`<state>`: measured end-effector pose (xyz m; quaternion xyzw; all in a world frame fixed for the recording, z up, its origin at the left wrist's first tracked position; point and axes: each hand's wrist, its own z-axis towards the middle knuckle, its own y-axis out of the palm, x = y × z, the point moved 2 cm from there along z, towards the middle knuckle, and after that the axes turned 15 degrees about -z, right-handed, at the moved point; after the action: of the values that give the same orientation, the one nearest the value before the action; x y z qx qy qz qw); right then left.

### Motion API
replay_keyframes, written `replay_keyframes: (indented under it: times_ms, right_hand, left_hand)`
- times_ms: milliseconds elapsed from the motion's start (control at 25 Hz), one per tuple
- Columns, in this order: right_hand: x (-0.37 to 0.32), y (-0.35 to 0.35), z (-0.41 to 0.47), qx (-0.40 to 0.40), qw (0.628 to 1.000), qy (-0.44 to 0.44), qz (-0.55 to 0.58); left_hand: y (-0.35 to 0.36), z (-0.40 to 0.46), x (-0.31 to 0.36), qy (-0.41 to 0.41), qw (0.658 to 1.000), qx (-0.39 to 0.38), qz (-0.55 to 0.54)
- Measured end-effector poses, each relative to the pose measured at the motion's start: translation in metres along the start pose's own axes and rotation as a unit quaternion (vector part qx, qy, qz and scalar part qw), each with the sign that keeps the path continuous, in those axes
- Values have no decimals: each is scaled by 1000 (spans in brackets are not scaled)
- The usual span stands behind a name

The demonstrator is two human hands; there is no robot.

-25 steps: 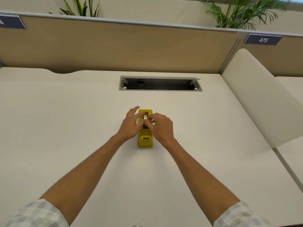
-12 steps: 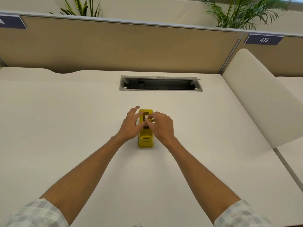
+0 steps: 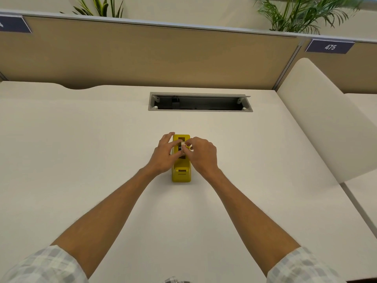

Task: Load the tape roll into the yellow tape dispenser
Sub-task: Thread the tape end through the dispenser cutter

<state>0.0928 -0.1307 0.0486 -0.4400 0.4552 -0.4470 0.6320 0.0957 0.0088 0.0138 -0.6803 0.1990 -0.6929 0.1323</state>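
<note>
Two hands, left hand [image 3: 163,155] and right hand [image 3: 201,154], pinch the tape roll [image 3: 180,147] inside the yellow dispenser [image 3: 181,173].

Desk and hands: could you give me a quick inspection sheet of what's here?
Surface: pale desk, open grey cable hatch at its far side.
Job's things: yellow tape dispenser stands on the desk; tape roll sits at its top slot, seating unclear.
Clutter: nothing seen.
Grips: left hand and right hand both pinch the roll.
Cables: nothing seen.
Surroundings: tan partition, sign 475, plants behind, white side panel.
</note>
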Motion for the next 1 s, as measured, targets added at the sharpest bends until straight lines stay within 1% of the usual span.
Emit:
replay_keyframes:
  times_ms: [320, 520, 800, 1000]
  right_hand:
    - [-1, -1, 2, -14, 1000, 0, 14]
    - [0, -1, 2, -16, 1000, -4, 17]
    - [-1, -1, 3, -30, 999, -7, 10]
    - [0, -1, 3, -34, 999, -9, 11]
  left_hand:
    - [-1, -1, -2, 8, 1000, 21, -18]
    - [1, -1, -3, -9, 1000, -9, -12]
    - [-3, -3, 1, 0, 999, 20, -30]
    - [3, -3, -1, -21, 999, -19, -31]
